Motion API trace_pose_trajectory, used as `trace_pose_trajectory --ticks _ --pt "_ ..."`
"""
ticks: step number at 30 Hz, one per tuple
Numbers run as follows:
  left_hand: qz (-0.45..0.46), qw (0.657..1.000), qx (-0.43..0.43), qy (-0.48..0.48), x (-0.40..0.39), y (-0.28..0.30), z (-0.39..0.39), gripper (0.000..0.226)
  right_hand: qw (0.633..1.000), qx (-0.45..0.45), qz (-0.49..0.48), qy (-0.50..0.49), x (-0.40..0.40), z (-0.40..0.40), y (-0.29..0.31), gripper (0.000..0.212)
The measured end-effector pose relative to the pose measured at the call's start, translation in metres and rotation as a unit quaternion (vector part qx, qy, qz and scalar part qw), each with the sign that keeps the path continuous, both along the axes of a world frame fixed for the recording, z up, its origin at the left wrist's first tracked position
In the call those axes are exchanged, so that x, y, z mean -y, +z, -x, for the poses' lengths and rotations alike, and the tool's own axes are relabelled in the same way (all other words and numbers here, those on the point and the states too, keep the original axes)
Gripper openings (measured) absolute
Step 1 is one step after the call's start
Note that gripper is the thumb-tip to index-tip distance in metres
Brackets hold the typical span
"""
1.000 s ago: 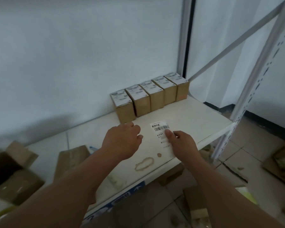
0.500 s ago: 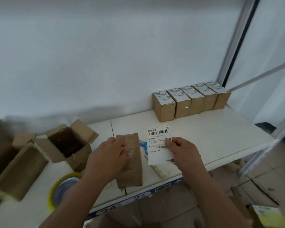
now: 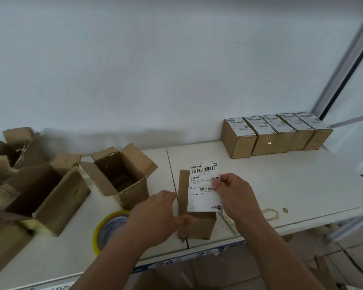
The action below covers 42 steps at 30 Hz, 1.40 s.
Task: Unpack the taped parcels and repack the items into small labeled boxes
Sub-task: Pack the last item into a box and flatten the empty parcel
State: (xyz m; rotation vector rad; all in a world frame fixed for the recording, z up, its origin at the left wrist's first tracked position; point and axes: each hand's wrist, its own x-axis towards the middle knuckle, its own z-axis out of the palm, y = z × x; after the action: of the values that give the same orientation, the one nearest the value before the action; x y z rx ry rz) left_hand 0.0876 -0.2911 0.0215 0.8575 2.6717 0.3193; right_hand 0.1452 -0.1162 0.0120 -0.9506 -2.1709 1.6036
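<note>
A small closed cardboard box [image 3: 183,191] lies on the white shelf [image 3: 281,185] near its front edge. My left hand [image 3: 155,214] holds the box by its left side, thumb across the near end. My right hand [image 3: 233,193] pinches a white shipping label [image 3: 201,191] with barcodes by its right edge and holds it over the top of the box. Several small boxes [image 3: 275,135] with labels on top stand in a row at the back right.
An opened empty carton [image 3: 122,174] stands left of the small box. More torn-open cartons [image 3: 36,185] lie at the far left. A roll of yellow tape [image 3: 108,229] lies by my left wrist. A shelf upright [image 3: 342,65] rises at the right.
The view has swung left. My right hand has carried the label from the shelf to above the small box, and my left hand has taken hold of that box.
</note>
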Motion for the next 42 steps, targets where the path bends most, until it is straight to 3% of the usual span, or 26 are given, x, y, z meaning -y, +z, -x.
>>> trace_pose_trajectory --ticks 8,42 --pt "0.014 0.999 -0.017 -0.028 -0.006 -0.002 0.001 0.057 0.999 0.034 -0.018 0.002 0.008 0.014 -0.011 0.014" --pt "-0.028 0.999 0.032 -0.006 -0.016 -0.010 0.009 0.066 0.996 0.062 -0.057 0.013 -0.001 0.016 -0.025 0.014"
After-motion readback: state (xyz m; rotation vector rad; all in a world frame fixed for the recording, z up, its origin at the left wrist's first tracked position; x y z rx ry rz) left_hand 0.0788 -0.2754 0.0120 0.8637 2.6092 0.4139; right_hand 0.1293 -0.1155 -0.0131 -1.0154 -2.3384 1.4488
